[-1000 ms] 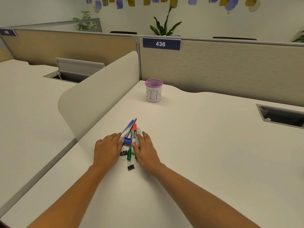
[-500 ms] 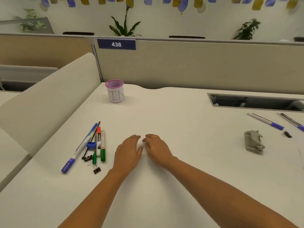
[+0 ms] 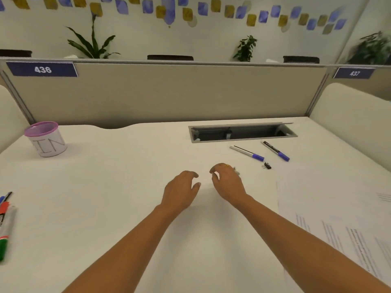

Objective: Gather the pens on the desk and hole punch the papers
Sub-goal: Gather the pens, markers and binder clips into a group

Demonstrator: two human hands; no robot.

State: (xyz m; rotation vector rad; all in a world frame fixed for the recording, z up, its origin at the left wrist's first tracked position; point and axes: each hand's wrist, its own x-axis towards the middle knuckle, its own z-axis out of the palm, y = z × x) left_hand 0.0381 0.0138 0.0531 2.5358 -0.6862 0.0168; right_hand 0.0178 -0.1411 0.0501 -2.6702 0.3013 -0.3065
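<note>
My left hand (image 3: 182,189) hovers over the bare white desk, fingers spread, holding nothing. My right hand (image 3: 227,182) arches beside it with curled fingers and the thumb free. Only a small grey tip of the hole punch (image 3: 236,171) shows past its knuckles; the rest is hidden under the hand. Two blue-capped pens (image 3: 247,153) (image 3: 276,151) lie beyond the right hand. Printed papers (image 3: 338,208) lie to the right. A bunch of gathered pens (image 3: 4,220), red and green among them, lies at the left edge.
A black binder clip (image 3: 267,165) lies near the two pens. A pink-rimmed cup marked BIN (image 3: 46,140) stands at the back left. An open cable slot (image 3: 243,132) is set into the desk's far side. Beige partitions (image 3: 169,94) wall the desk.
Both hands left the pen bunch and moved right across the desk. The view swung right with them; the right hand now covers the hole punch.
</note>
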